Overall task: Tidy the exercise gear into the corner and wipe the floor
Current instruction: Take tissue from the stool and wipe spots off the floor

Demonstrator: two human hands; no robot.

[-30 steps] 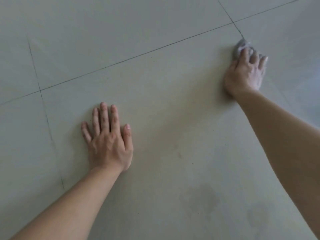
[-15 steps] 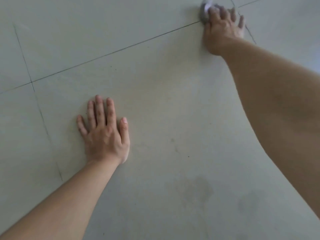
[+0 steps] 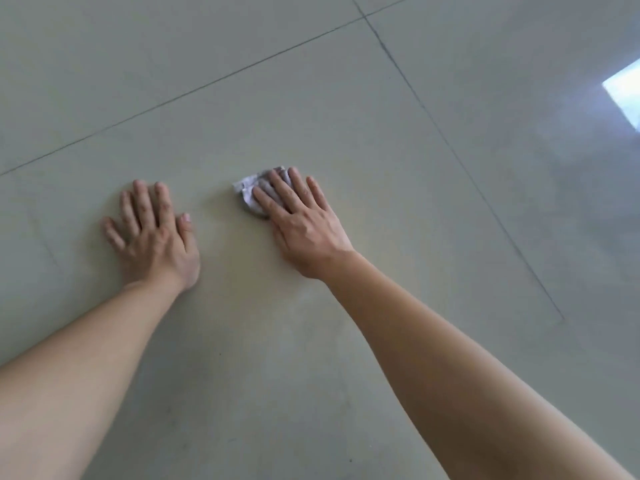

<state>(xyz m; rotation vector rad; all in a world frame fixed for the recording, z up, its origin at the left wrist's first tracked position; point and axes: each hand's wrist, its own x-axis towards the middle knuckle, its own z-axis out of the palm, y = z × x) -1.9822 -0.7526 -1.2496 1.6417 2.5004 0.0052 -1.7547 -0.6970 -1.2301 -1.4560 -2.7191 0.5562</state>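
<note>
Since 0.5 s ago, the right hand (image 3: 304,230) has drawn the cloth (image 3: 247,192) back from the far tile joint to near the left hand (image 3: 156,237). Both hands lie flat with fingers straight: the right presses the cloth onto the floor (image 3: 415,168), the left braces. Step in hand: wiping. The next stroke likely needs steady downward pressure.

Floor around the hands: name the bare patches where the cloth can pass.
Bare floor beyond both hands up to the far grout line, and right of the right hand to the diagonal grout line. Tight only between the left hand and cloth.
</note>
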